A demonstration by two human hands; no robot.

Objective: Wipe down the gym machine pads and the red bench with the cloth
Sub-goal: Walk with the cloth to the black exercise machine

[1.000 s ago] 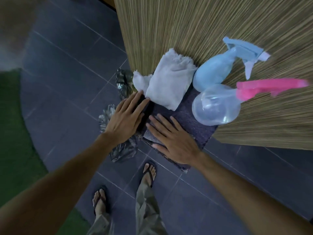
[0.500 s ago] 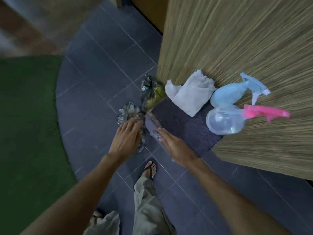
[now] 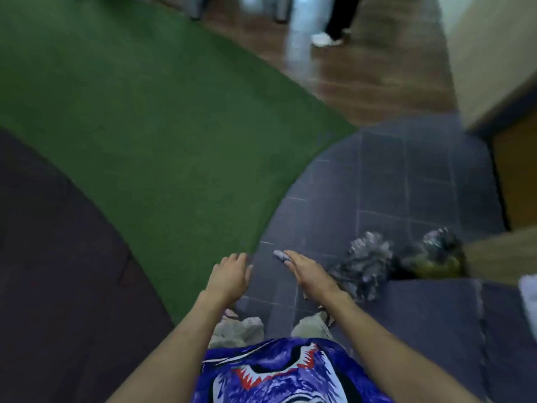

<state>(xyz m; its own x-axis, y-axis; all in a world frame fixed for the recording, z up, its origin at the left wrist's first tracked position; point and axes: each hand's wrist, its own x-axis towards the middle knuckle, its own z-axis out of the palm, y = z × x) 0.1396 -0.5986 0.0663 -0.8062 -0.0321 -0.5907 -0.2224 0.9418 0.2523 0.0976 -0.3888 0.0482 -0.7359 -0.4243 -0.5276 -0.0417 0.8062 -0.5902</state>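
Observation:
My right hand is out in front of me over the dark tiled floor, with a small grey-purple cloth showing at its fingertips; most of that cloth is hidden under the hand. My left hand hovers beside it with its fingers loosely apart and nothing in it. A dark purple cloth lies at the lower right, and the edge of a white cloth shows at the right border. The frame is blurred. No gym machine pad or red bench is in view.
Two crumpled plastic bags lie on the tiles to the right of my hands. A green turf strip curves across the left, with a dark mat beyond it. Another person's legs stand on the wooden floor far ahead.
My view has swung left, away from the table with the spray bottles. Both hands have come off the table, and the right hand has carried a grey-purple cloth away with it.

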